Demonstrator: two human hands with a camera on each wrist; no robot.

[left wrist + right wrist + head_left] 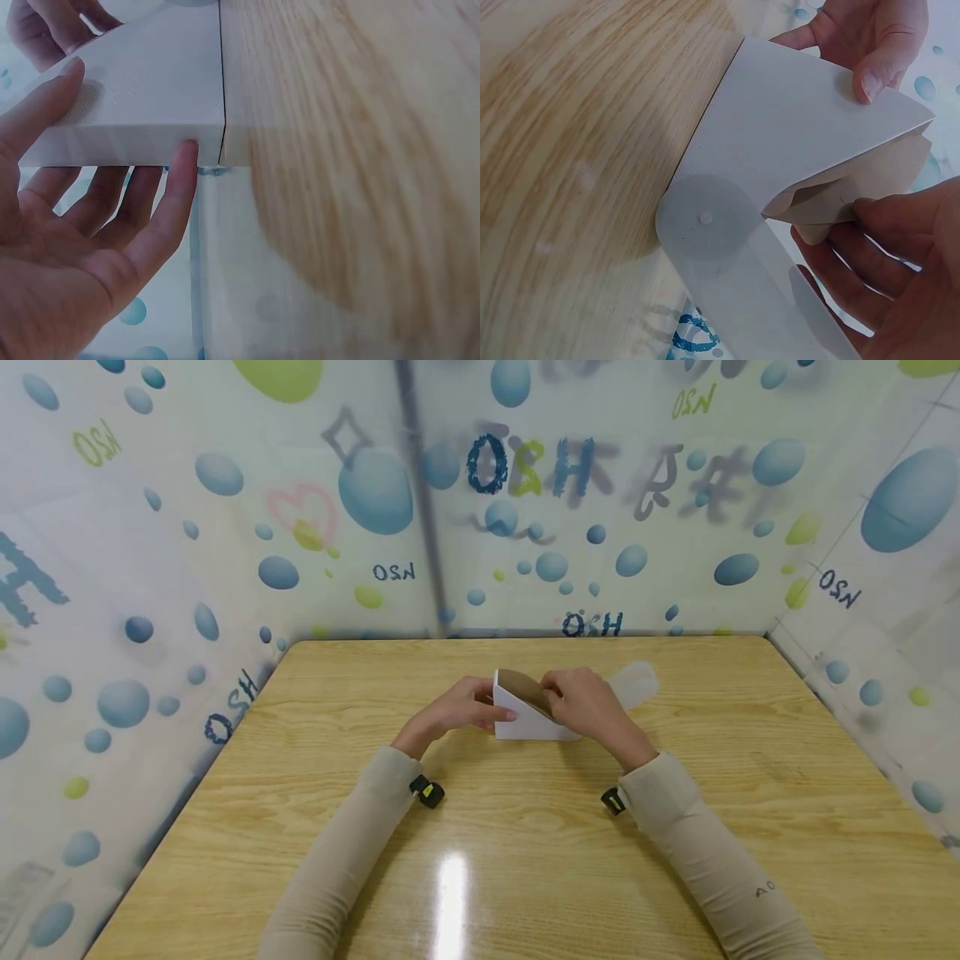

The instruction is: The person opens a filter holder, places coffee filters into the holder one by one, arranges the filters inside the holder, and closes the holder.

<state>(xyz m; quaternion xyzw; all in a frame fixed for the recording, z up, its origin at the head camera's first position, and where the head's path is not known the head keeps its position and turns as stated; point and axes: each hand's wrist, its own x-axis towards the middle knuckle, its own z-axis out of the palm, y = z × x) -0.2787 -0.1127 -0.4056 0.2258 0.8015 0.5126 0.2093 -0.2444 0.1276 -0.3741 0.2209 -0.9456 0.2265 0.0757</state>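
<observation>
A white holder point(525, 723) with a slanted open top stands on the table. My left hand point(467, 702) grips its left end, thumb on the near face, a fingertip against the end wall. Inside the holder is brown paper, seemingly coffee filters point(523, 683). My right hand point(588, 700) is at the opening and pinches the brown paper edge between thumb and fingers; a fold gapes in the right wrist view. The holder's translucent lid point(742, 289) swings out on a round pivot, away from the opening, beside my right hand. How many filters lie inside is hidden.
The wooden table point(300, 827) carries a bright glare streak near its front. Behind it and along both sides hangs a patterned curtain point(480, 543). A small black device point(427, 792) is strapped at my left wrist, another point(613, 801) at my right.
</observation>
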